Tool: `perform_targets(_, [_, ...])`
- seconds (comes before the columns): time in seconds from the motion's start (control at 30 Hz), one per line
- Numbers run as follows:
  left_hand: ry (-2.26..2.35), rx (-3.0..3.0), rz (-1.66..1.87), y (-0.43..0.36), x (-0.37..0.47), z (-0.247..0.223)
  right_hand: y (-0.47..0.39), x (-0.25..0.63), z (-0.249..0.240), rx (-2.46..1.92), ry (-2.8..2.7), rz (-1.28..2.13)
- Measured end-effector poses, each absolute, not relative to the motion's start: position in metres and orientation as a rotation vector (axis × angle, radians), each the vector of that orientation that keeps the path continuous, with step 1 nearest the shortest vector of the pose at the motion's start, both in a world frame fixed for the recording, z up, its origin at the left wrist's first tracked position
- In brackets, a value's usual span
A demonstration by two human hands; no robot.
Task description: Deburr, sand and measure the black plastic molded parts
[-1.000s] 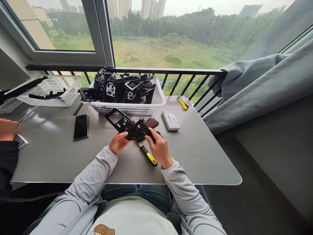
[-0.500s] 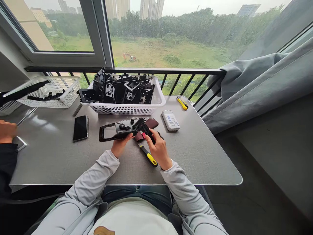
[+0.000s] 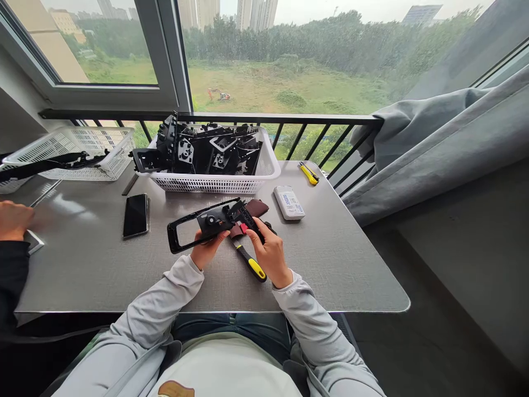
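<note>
My left hand (image 3: 204,252) is closed on the lower edge of a black plastic frame part (image 3: 219,216), which has a wide opening at its left end. In my right hand (image 3: 270,255) is a black caliper (image 3: 249,221), its jaws against the right end of the part. Whether the jaws grip the part I cannot tell. Beneath them on the table lie dark brown sandpaper-like pieces (image 3: 257,208) and a tool with a black and yellow handle (image 3: 253,266), its upper end partly hidden.
A white basket (image 3: 215,183) heaped with black plastic parts stands at the back of the table (image 3: 330,264). Around lie a phone (image 3: 135,216), a white case (image 3: 289,202) and a yellow utility knife (image 3: 308,173). Another person's hand (image 3: 15,220) and a second basket (image 3: 119,160) are at left.
The black plastic part has tilted in my left hand, its left end lower and its face turned. My right hand stays nearly still. At left, the other person's long black piece has swung lower.
</note>
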State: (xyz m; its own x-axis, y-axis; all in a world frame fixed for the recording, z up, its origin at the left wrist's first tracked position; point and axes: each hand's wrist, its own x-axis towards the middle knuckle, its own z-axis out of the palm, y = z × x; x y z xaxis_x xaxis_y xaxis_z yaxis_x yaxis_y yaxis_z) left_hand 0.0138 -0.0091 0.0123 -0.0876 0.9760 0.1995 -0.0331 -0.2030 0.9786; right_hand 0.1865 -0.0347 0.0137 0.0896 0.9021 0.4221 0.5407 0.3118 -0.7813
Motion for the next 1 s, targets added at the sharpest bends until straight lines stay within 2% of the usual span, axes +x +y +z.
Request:
perform_targets(0.8, [1.141,1.500,1.531,-0.016,0.017,-0.003,-0.038,0.183,0.021,-1.331,-1.570,0.543])
perform_targets(1.0, [1.176,1.538,1.603,-0.015,0.017,-0.009,-0.036,0.179,0.015,-1.307,-1.453,0.668])
